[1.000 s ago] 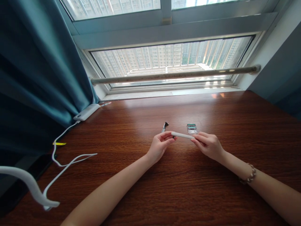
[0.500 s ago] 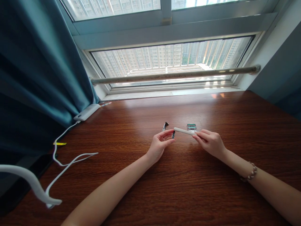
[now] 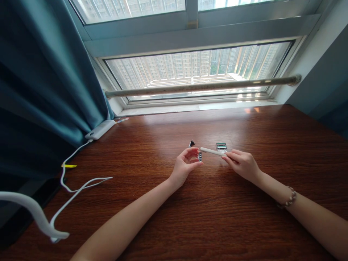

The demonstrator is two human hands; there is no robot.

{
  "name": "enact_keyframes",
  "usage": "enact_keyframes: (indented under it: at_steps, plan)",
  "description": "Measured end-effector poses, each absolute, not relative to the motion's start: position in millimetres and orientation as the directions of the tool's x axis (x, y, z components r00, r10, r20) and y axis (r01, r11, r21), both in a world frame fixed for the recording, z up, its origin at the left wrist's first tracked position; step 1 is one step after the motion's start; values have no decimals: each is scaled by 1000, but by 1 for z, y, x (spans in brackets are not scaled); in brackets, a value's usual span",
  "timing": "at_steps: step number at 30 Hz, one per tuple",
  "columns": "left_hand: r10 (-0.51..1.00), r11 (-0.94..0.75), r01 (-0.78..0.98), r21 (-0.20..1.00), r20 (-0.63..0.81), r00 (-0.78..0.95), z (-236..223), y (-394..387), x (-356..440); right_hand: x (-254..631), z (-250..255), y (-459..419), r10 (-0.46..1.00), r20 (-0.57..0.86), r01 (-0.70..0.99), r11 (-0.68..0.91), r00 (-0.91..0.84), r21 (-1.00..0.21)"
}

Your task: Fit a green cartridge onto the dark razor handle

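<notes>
Between the thumb and fingers of my left hand [image 3: 183, 166] is a small razor blade cartridge [image 3: 200, 156], its patterned side facing right. My right hand [image 3: 243, 165] pinches one end of a slim white stick-like tool [image 3: 212, 151], perhaps a brush. The tool's far tip points left, just above the cartridge; I cannot tell whether they touch. Behind my left fingers lies a razor [image 3: 191, 144] with a dark head, its handle partly hidden. Past the white tool, a clear holder with green-striped razor cartridges [image 3: 221, 145] rests on the table.
A brown wooden table [image 3: 152, 145] reaches to the window sill. At the left lie a white power bank [image 3: 101, 129], a white cable [image 3: 78, 190] and a yellow strip [image 3: 70, 166]. A curved white arm [image 3: 32, 210] stands in the near left. A blue curtain [image 3: 54, 72] hangs beside the window.
The cartridge in my left hand has turned so that more of its patterned face shows. The white tool's tip has shifted slightly left, while both hands stay nearly in place.
</notes>
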State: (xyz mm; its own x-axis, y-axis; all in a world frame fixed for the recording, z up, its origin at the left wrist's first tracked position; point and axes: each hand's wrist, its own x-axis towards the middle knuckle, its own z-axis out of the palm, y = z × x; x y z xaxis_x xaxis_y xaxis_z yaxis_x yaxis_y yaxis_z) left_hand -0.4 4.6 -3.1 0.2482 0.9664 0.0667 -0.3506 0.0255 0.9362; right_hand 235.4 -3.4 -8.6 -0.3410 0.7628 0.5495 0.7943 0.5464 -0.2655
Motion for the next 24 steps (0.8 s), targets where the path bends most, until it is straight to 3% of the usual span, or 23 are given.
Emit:
enact_keyframes:
  at_steps: [3,8,16,24]
  plan:
    - [961,2,-295,956,79,265,-3,4,0,237,-9,-4,745,569,782,565,-347,-263]
    - [954,-83,-211,974,139,267,-4,5,1,238,-7,-5,677,533,688,690,-507,-222]
    - [941,-120,-154,981,162,296,-5,4,0,239,-10,-2,725,580,820,549,-371,-162]
    - [944,-122,-163,979,165,285,-6,4,1,238,-8,-5,686,559,762,632,-467,-140]
